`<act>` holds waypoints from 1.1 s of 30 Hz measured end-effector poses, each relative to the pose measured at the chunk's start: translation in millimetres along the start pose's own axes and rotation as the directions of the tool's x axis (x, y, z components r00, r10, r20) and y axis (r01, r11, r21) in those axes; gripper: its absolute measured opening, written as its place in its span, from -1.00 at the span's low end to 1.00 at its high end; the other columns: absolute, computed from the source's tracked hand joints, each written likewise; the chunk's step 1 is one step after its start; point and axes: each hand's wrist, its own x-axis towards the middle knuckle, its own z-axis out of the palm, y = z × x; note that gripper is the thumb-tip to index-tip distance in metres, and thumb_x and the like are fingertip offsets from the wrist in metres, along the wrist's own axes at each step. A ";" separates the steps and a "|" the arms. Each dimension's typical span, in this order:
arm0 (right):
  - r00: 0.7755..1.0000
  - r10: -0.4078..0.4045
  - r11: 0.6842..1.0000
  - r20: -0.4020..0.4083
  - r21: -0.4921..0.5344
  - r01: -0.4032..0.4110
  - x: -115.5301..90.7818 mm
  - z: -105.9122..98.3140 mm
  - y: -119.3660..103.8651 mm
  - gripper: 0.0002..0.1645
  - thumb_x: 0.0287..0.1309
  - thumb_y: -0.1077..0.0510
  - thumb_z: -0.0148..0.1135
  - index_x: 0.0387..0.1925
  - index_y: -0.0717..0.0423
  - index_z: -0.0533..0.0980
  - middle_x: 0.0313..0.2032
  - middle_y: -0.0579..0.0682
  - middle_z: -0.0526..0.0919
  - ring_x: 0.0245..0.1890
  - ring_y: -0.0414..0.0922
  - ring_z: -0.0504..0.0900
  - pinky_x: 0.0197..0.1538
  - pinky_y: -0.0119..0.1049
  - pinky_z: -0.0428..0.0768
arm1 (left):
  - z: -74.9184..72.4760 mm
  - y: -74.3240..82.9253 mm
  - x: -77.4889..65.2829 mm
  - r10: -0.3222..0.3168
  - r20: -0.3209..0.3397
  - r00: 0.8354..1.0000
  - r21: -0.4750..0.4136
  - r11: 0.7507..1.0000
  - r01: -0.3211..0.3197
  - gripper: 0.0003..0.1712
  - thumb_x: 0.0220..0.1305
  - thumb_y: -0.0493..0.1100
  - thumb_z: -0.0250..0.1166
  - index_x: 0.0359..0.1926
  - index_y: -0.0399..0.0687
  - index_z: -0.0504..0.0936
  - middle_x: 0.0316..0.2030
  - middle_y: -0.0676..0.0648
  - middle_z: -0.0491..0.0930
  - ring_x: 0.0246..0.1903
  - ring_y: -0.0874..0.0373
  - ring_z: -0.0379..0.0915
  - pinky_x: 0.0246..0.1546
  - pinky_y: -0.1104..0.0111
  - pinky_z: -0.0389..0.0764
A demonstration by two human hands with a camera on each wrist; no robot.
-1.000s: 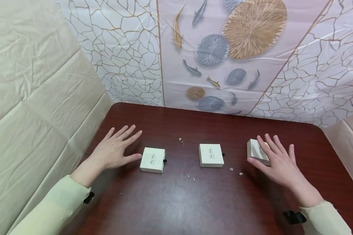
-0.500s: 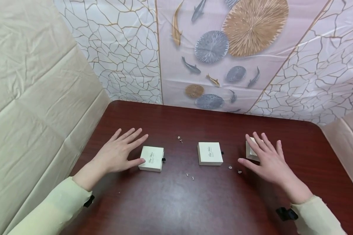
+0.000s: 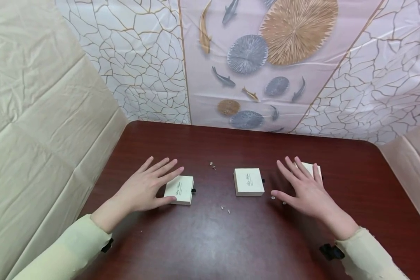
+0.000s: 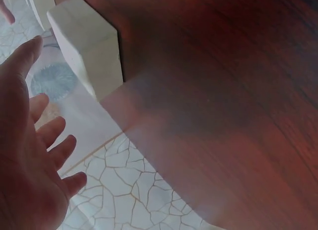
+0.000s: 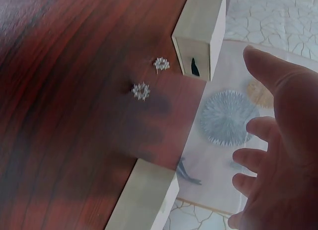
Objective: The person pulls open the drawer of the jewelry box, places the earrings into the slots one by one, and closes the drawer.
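My left hand (image 3: 143,190), fingers spread, hovers at the left small cream box (image 3: 185,186), its thumb overlapping the box's front edge in the head view. On the right, my right hand (image 3: 308,194) is spread in the air, its fingers covering part of another cream box (image 3: 310,168). A third box (image 3: 249,182), with dark lettering on its lid and a black pull tab, sits between the hands. Neither hand grips anything. Two sparkly stud earrings (image 5: 141,91) lie below the right hand, beside the middle box.
More small studs lie on the dark red wooden table (image 3: 210,249): a pair of studs (image 3: 214,167) toward the back and another pair of studs (image 3: 229,212) nearer the front. Patterned cloth (image 3: 154,70) hangs behind the table, and a beige cloth wall (image 3: 49,116) stands at the left.
Both spread hands have drifted inward: the left one rightward over the left box, the right one leftward, uncovering more of the right box's far side. Boxes and studs stay put.
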 end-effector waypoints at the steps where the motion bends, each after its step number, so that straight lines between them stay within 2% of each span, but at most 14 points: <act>1: 1.000 -0.003 1.000 0.002 0.000 0.003 0.5 0.6 -1.3 0.12 0.35 -0.35 0.36 0.71 -0.05 0.11 0.67 0.25 0.08 0.69 0.28 -0.09 0.58 0.44 -0.46 | 0.8 0.2 -0.3 0.011 -0.007 1.000 0.002 1.000 -0.011 0.02 0.30 0.40 0.40 0.65 0.16 0.32 0.63 -0.08 0.25 0.60 -0.11 0.18 0.60 -0.24 0.06; 12: 0.999 -0.025 1.000 0.036 0.010 0.025 6.6 7.6 -15.5 0.07 0.36 -0.34 0.35 0.69 -0.04 0.18 0.66 0.23 0.13 0.68 0.27 -0.05 0.53 0.57 -0.25 | 10.4 1.2 -3.1 0.139 -0.064 0.988 0.014 0.990 -0.138 -0.09 0.31 0.33 0.43 0.57 0.13 0.45 0.54 -0.12 0.41 0.53 -0.13 0.32 0.57 -0.19 0.19; 18: 0.998 -0.050 0.999 0.047 -0.004 0.050 8.8 11.8 -21.7 0.07 0.36 -0.35 0.35 0.69 -0.07 0.17 0.65 0.22 0.15 0.68 0.25 -0.03 0.55 0.54 -0.26 | 15.9 3.4 -3.3 0.202 -0.078 0.976 0.032 0.979 -0.200 -0.13 0.33 0.30 0.43 0.55 0.09 0.48 0.51 -0.13 0.44 0.50 -0.11 0.37 0.55 -0.17 0.25; 24: 0.995 -0.097 0.995 0.033 -0.003 0.097 10.6 16.2 -27.9 0.08 0.34 -0.34 0.38 0.68 -0.05 0.20 0.64 0.23 0.19 0.68 0.24 0.01 0.60 0.43 -0.31 | 19.7 5.1 -3.6 0.246 -0.090 0.965 0.028 0.969 -0.245 -0.18 0.34 0.24 0.45 0.52 0.07 0.52 0.49 -0.14 0.48 0.48 -0.11 0.41 0.53 -0.16 0.30; 33: 0.992 -0.122 0.992 0.040 0.018 0.121 15.2 21.2 -35.5 0.07 0.31 -0.34 0.40 0.66 -0.03 0.24 0.62 0.20 0.23 0.67 0.22 0.04 0.60 0.46 -0.25 | 29.6 5.8 -4.1 0.308 -0.147 0.940 0.056 0.951 -0.303 -0.27 0.32 0.15 0.49 0.44 0.05 0.61 0.41 -0.12 0.57 0.42 -0.10 0.48 0.44 -0.08 0.46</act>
